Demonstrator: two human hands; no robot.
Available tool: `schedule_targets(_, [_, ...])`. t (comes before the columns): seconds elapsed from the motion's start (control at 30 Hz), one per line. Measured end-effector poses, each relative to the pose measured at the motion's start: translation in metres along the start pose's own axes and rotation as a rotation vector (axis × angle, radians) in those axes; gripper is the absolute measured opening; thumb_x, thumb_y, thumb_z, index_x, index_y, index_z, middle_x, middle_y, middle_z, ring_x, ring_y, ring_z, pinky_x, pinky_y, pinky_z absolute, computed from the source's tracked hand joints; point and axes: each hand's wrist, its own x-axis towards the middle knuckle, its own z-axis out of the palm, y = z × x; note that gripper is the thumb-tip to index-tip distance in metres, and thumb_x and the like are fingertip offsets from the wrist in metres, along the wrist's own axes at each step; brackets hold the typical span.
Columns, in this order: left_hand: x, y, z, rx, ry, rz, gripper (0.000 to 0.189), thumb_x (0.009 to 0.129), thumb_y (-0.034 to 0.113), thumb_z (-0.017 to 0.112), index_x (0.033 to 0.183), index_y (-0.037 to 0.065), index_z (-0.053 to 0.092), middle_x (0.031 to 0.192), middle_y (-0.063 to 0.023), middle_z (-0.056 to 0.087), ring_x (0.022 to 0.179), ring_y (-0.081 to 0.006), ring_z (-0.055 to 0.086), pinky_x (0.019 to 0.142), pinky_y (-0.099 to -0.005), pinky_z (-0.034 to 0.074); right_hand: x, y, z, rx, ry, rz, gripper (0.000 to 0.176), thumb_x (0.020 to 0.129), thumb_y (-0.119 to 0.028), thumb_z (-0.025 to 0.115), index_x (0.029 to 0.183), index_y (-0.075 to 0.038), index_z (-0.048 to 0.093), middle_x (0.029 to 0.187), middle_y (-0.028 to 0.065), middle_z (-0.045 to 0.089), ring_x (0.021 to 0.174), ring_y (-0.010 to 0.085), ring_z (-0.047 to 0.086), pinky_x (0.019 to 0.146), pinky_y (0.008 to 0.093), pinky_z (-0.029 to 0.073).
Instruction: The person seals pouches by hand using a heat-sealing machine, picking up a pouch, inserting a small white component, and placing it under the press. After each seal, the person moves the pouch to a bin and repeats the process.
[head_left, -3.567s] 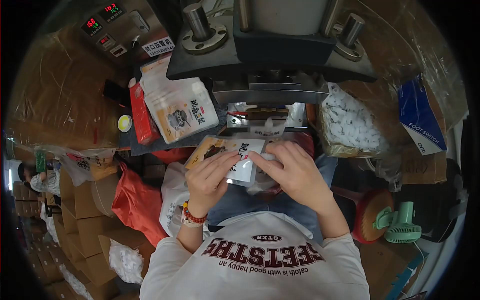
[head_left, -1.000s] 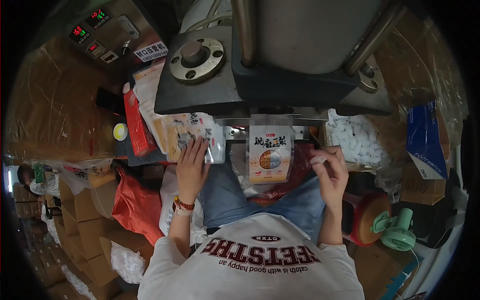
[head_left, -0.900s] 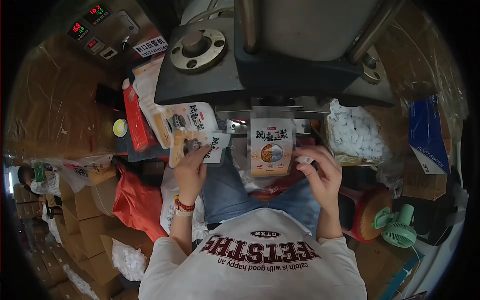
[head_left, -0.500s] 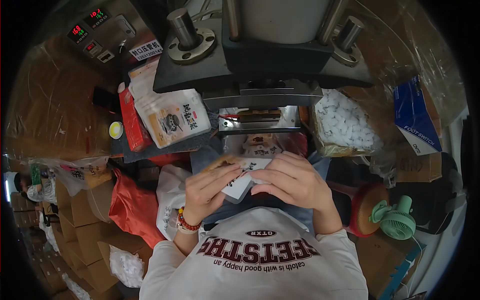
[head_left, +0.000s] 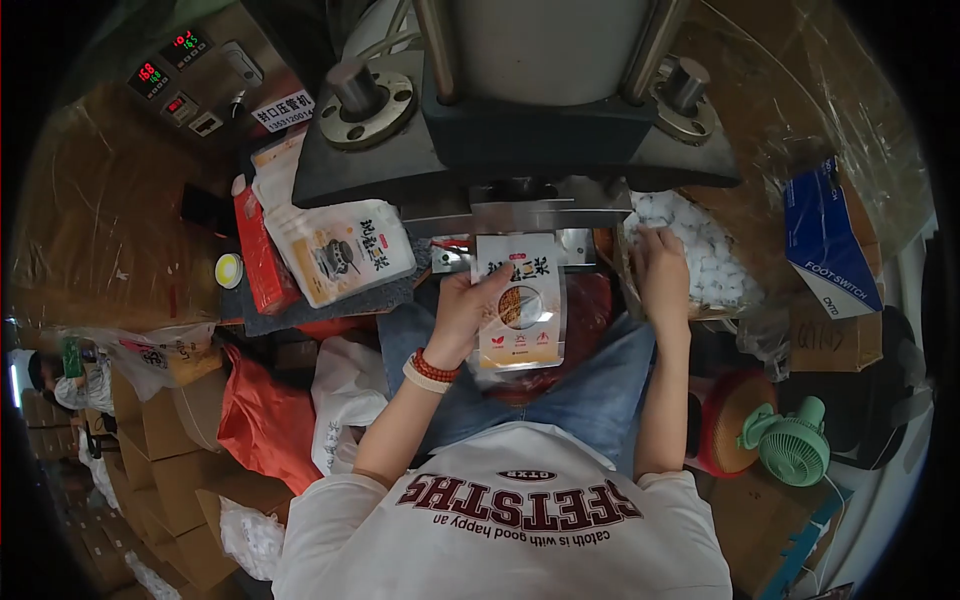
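My left hand (head_left: pixel 468 312) grips a flat printed pouch (head_left: pixel 520 330) by its left side, thumb over the front. The pouch is white and tan with a round window and Chinese lettering, and its top reaches up to the metal jaw of the press machine (head_left: pixel 540 215). My right hand (head_left: pixel 660 275) is at the left edge of a box of small white plastic pieces (head_left: pixel 705 260). Its fingers are a little apart and reach down onto the pieces; the fingertips are partly hidden.
Stacked pouches (head_left: pixel 350 255) lie left of the press beside a red box (head_left: pixel 262 255) and a small round yellow-and-white container (head_left: pixel 228 270). A green fan (head_left: pixel 795 440), a blue carton (head_left: pixel 830 240) and a control panel (head_left: pixel 190 80) stand around. Cardboard boxes (head_left: pixel 165 430) fill the lower left.
Both hands were together on the pouch over the lap. My left hand has raised the pouch upright to the press, and my right hand has let go and moved to the white pieces.
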Motion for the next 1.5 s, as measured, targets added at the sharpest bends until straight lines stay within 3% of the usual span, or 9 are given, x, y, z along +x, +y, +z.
schedule_targets(0.13, [0.000,0.007,-0.014,0.172,0.048,-0.086,0.030,0.088,0.021,0.070,0.103,-0.005,0.065,0.092,-0.0079,0.070,0.078,-0.0118,0.066,0.067,-0.0245,0.052,-0.005,0.006,0.003,0.073,-0.029,-0.006,0.024,0.083,-0.004,0.061,0.106,0.002,0.063,0.098,0.0165,0.063,0.093,0.0356,0.057,0.082,0.0420,0.047])
schedule_targets(0.23, [-0.006,0.031,-0.043,1.319,0.415,0.519,0.062,0.081,0.034,0.075,0.127,-0.001,0.051,0.130,-0.0146,0.055,0.123,-0.0277,0.050,0.098,-0.0401,0.042,-0.004,0.009,0.004,0.089,-0.002,0.014,0.023,0.084,-0.003,0.060,0.107,0.001,0.063,0.101,0.0175,0.063,0.093,0.0368,0.058,0.081,0.0431,0.047])
schedule_targets(0.33, [-0.025,0.051,-0.065,2.073,0.631,0.606,0.067,0.079,0.037,0.074,0.131,0.002,0.049,0.142,-0.0132,0.045,0.137,-0.0301,0.032,0.107,-0.0444,0.031,-0.007,0.011,0.007,0.200,0.072,0.064,0.022,0.086,-0.004,0.059,0.107,0.000,0.062,0.101,0.0181,0.063,0.092,0.0369,0.058,0.081,0.0434,0.047])
schedule_targets(0.5, [-0.057,0.042,-0.111,1.716,0.298,0.721,0.051,0.069,-0.005,0.058,0.117,0.013,0.065,0.115,-0.0076,0.067,0.110,-0.0289,0.062,0.090,-0.0366,0.049,-0.013,-0.002,-0.011,0.332,0.263,0.164,0.021,0.088,-0.007,0.058,0.107,0.002,0.061,0.101,0.0190,0.064,0.089,0.0376,0.059,0.078,0.0444,0.047])
schedule_targets(0.67, [-0.070,0.045,-0.084,1.329,0.351,0.632,0.042,0.068,-0.007,0.055,0.105,0.009,0.070,0.103,-0.0097,0.070,0.103,-0.0274,0.066,0.086,-0.0348,0.052,-0.021,-0.001,-0.030,0.022,-0.210,0.097,0.019,0.084,-0.009,0.063,0.098,0.004,0.065,0.098,0.0210,0.064,0.084,0.0396,0.059,0.076,0.0455,0.047])
schedule_targets(1.0, [-0.090,0.039,-0.037,1.163,0.210,0.814,0.037,0.067,-0.006,0.053,0.098,0.002,0.070,0.101,-0.0113,0.071,0.101,-0.0282,0.066,0.090,-0.0351,0.050,-0.008,0.019,-0.028,0.219,-0.299,0.106,0.018,0.083,-0.008,0.064,0.097,0.004,0.065,0.092,0.0218,0.063,0.082,0.0371,0.061,0.076,0.0408,0.049])
schedule_targets(1.1, [-0.094,0.038,-0.032,1.136,0.209,0.823,0.038,0.066,-0.005,0.053,0.099,0.002,0.070,0.101,-0.0115,0.071,0.100,-0.0287,0.066,0.090,-0.0358,0.050,-0.006,-0.008,-0.050,0.301,-0.046,0.134,0.019,0.081,-0.003,0.067,0.100,0.004,0.065,0.088,0.0169,0.062,0.078,0.0275,0.063,0.072,0.0331,0.050])
schedule_targets(1.17, [-0.093,0.037,-0.026,1.123,0.208,0.849,0.039,0.066,-0.005,0.052,0.099,0.003,0.070,0.101,-0.0107,0.071,0.100,-0.0285,0.066,0.089,-0.0357,0.050,-0.027,-0.046,-0.071,1.108,0.036,0.126,0.026,0.079,0.004,0.068,0.104,0.002,0.065,0.091,0.0118,0.061,0.078,0.0183,0.061,0.070,0.0270,0.049])
schedule_targets(1.5, [-0.097,0.049,-0.005,1.440,-0.012,0.905,0.046,0.061,-0.005,0.055,0.102,0.008,0.070,0.103,-0.0050,0.071,0.096,-0.0264,0.066,0.076,-0.0326,0.054,-0.040,-0.104,-0.063,0.562,-0.232,-0.630,0.039,0.074,0.004,0.064,0.112,-0.001,0.063,0.101,0.0128,0.058,0.087,0.0308,0.058,0.072,0.0355,0.050])
